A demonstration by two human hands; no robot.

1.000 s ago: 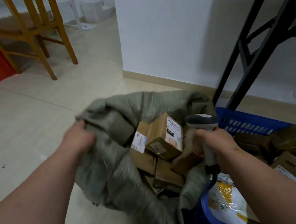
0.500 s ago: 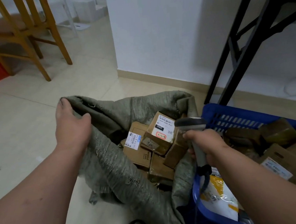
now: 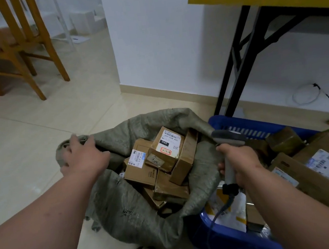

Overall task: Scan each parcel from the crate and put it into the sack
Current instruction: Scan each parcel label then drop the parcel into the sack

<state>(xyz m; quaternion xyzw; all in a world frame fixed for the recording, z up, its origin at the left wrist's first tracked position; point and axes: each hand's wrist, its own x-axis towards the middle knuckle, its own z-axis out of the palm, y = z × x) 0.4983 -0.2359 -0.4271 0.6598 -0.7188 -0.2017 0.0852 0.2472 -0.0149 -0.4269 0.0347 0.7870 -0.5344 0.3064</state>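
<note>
Between left hand (image 3: 84, 159) (gripping sack (image 3: 125, 205) rim) and scanner-holding right hand (image 3: 242, 160): parcels (image 3: 159, 165).

The left hand (image 3: 83, 158) now sits farther out along the near-left rim of the sack (image 3: 127, 199) than a second ago, when it was bunched into the fabric closer to the boxes; it grips the edge and holds it drawn outward. The sack's mouth is wider and rounder for it, and more of the cardboard boxes (image 3: 159, 165) inside show, with the white label on the top box (image 3: 169, 144) now facing up more plainly. The right hand (image 3: 239, 160), gripping the barcode scanner (image 3: 228, 154), sits a little farther from the boxes, toward the blue crate (image 3: 241, 125). The camera's view has swung left, so the wooden chair (image 3: 15, 44) appears larger.
</note>
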